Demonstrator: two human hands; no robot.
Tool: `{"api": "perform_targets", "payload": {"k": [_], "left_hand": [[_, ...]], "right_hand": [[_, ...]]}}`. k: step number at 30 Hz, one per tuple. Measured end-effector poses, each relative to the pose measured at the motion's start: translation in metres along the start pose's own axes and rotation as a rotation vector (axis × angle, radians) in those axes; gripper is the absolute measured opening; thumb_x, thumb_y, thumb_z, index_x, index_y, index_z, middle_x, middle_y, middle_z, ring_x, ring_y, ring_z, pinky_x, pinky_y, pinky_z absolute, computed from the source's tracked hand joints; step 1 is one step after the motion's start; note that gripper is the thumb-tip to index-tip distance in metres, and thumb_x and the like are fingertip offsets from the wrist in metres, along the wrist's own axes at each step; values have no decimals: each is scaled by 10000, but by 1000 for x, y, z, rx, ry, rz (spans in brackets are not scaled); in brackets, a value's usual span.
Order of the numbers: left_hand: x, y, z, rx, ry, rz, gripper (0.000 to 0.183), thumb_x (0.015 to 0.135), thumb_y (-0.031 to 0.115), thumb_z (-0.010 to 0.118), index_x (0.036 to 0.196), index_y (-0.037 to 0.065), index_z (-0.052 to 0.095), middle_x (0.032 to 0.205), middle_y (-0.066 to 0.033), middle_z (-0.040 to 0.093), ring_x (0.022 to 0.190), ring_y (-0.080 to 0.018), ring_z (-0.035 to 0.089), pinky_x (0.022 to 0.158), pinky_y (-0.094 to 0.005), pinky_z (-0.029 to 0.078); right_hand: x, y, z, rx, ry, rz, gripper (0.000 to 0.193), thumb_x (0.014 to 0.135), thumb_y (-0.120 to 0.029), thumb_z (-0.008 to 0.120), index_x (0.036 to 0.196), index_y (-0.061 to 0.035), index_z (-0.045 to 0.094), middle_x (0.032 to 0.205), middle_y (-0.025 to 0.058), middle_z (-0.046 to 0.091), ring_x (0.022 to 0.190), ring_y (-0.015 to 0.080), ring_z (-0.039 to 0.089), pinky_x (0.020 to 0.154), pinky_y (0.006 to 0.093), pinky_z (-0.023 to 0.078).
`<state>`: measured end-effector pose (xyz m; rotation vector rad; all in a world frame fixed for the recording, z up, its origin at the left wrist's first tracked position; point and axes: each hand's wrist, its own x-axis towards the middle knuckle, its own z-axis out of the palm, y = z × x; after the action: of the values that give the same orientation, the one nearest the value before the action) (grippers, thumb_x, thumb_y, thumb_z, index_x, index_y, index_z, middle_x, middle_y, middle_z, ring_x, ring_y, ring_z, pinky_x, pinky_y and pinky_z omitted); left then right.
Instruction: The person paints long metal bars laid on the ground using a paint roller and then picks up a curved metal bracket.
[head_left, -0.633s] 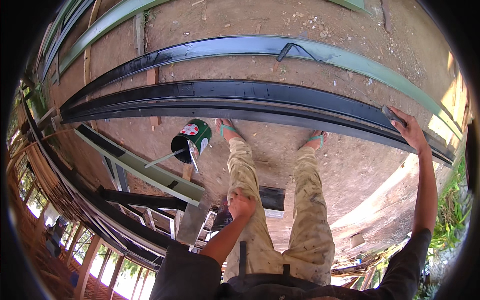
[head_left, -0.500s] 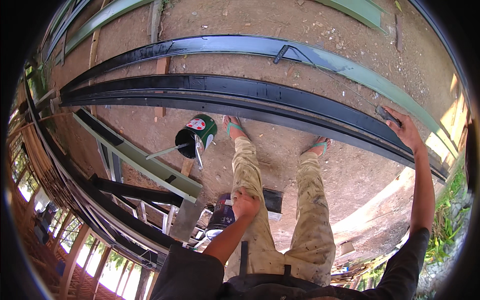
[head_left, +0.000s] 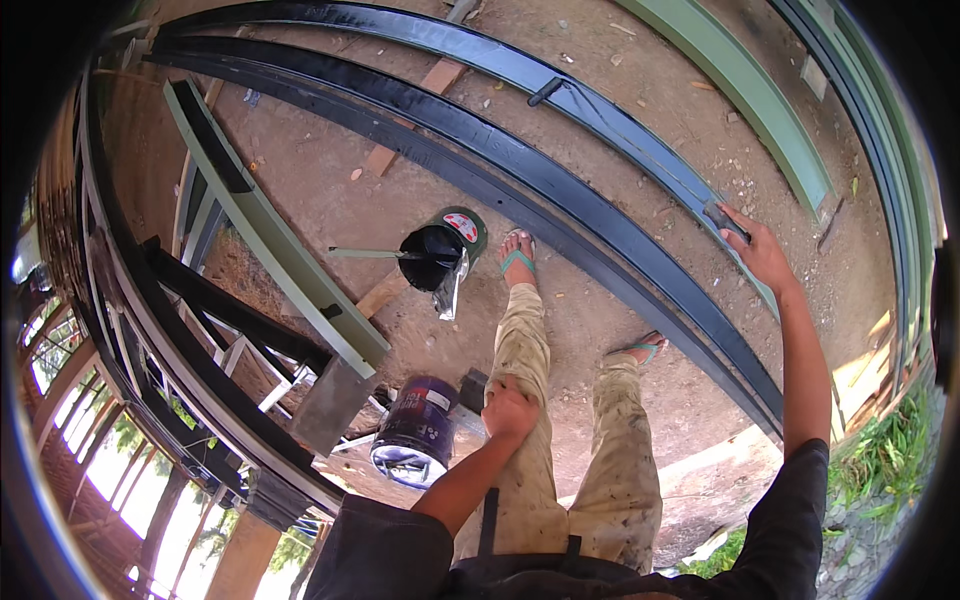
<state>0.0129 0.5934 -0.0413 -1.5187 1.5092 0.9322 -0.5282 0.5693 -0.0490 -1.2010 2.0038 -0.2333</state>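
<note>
My right hand is closed around the grip of a paint roller. The long wire frame of the roller runs along a metal beam, and its dark roller head lies on that beam. Wet dark paint covers much of the beam; its near right end is still light green. My left hand is curled into a loose fist and rests on my left knee, on the paint-spotted trousers. Between me and the rolled beam lie another black beam and a dark rail.
A green bucket with dark paint inside and a stick across it lies near my left foot. Behind it are a purple bucket and a green channel. More green beams lie at the far right. Wooden blocks prop the beams.
My view has turned, so the beams now slant down to the right. The dark coat reaches further along the beam under the roller. My left hand stays on the knee.
</note>
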Motion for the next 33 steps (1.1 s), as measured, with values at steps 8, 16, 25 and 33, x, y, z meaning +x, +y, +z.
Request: {"api": "perform_targets", "payload": {"k": [8, 16, 25, 33], "left_hand": [[11, -4, -47, -73, -15, -5, 552, 874, 384, 689, 1315, 81, 553, 1301, -215, 595, 1242, -412, 619, 967, -543, 561], [20, -10, -60, -108, 2, 13, 543, 870, 372, 677, 1314, 76, 572, 1290, -194, 604, 1231, -395, 627, 950, -524, 581], [12, 5, -54, -4, 19, -5, 553, 882, 396, 688, 1327, 84, 584, 1304, -195, 624, 1217, -396, 649, 962, -526, 568], [-5, 34, -12, 203, 65, 37, 544, 899, 403, 676, 1323, 78, 575, 1305, -204, 620, 1211, -406, 648, 957, -524, 570]], "right_hand": [[124, -118, 8, -44, -38, -12, 510, 1032, -381, 654, 1500, -186, 607, 1388, 225, 674, 1177, 431, 696, 1035, 440, 531], [196, -191, -6, -236, 5, 37, 497, 1033, -407, 631, 1492, -219, 614, 1307, 245, 695, 1174, 464, 671, 1012, 488, 517], [59, -83, -61, -313, -21, 100, 482, 1012, -371, 648, 1481, -263, 624, 1206, 245, 722, 1066, 475, 697, 932, 507, 552], [-152, 91, -87, -362, -6, 312, 506, 1004, -384, 661, 1503, -341, 592, 1093, 229, 746, 994, 463, 711, 886, 528, 563]]}}
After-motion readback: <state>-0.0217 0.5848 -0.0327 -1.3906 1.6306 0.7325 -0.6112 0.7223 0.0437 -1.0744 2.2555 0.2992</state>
